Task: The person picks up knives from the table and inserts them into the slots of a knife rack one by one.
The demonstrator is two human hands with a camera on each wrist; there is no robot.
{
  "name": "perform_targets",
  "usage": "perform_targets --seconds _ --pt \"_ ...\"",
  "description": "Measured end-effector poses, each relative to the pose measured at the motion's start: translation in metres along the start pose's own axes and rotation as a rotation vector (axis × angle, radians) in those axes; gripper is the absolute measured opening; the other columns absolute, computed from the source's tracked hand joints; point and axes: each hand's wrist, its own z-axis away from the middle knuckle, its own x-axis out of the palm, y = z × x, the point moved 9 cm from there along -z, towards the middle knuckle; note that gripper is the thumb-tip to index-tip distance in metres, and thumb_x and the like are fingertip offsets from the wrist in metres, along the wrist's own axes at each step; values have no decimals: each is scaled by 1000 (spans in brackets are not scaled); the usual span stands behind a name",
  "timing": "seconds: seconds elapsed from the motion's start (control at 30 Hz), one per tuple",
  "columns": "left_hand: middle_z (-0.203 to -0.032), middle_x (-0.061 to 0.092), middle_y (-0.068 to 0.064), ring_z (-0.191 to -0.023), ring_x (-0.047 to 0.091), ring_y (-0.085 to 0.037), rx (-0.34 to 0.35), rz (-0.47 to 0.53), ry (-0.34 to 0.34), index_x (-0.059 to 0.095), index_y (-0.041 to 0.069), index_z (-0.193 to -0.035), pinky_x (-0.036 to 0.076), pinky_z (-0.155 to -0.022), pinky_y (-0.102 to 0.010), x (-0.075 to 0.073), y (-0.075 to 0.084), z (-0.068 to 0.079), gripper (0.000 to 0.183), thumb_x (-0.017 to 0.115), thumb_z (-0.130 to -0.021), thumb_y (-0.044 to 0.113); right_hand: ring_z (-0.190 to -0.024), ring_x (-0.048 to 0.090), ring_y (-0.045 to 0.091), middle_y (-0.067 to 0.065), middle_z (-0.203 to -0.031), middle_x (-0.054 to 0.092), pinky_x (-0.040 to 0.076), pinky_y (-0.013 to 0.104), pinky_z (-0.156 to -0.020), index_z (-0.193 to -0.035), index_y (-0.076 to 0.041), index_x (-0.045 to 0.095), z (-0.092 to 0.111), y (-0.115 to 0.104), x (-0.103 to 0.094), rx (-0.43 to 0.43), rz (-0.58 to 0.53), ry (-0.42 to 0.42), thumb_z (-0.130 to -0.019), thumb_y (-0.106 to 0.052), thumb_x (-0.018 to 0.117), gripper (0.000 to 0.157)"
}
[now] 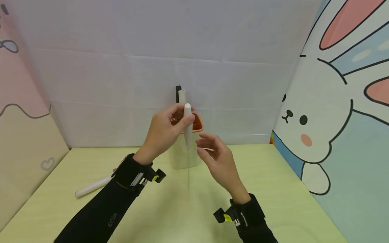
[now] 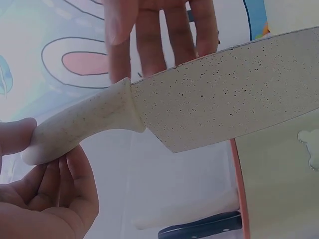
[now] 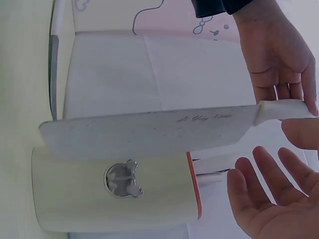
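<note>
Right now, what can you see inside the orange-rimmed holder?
A black handle and a white handle rise from the holder. The left hand and its knife cover part of the opening; the walls hide most of what's below.

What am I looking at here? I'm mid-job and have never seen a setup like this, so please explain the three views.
There is no machine arm: these are a person's bare hands. The wide picture comes from a camera worn on the head, looking forward and down; the other two come from cameras on the left and right wrists. The left hand pinches a large knife by its white handle, blade pointing down. The right hand is open beside it, holding nothing. Behind them, a knife block with an orange rim stands on the table, with a black handle and a white one sticking out. Another knife lies near the left wrist, partly hidden in the head view.
</note>
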Motion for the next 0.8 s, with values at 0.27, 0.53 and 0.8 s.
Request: perform_targets --seconds 0.27,0.53,0.8 --pt "-95 65 -3 -88 59 -10 40 -46 10 63 6 -115 52 -81 -34 -23 40 -17 22 61 -95 16 -101 60 22 15 -111 62 52 40 -86 -125 2 52 11 13 -21 -53 171 5 -91 4 61 35" --pt "-94 65 5 -86 58 -5 67 -108 35 64 13 -114 51 -79 -27 -41 43 -40 22 62 -95 23 -106 57 20 8 -119 60 53 42 -84 -131 -9 52 22 63 -42 -99 355 -20 -94 -12 63 39" --pt "-93 65 10 -85 58 -3 82 -148 57 65 16 -111 52 -77 -27 -55 41 -61 23 63 -94 31 -109 55 25 9 -123 57 51 48 -83 -132 -11 53 28 88 -67 -129 530 0 -92 -13 65 41"
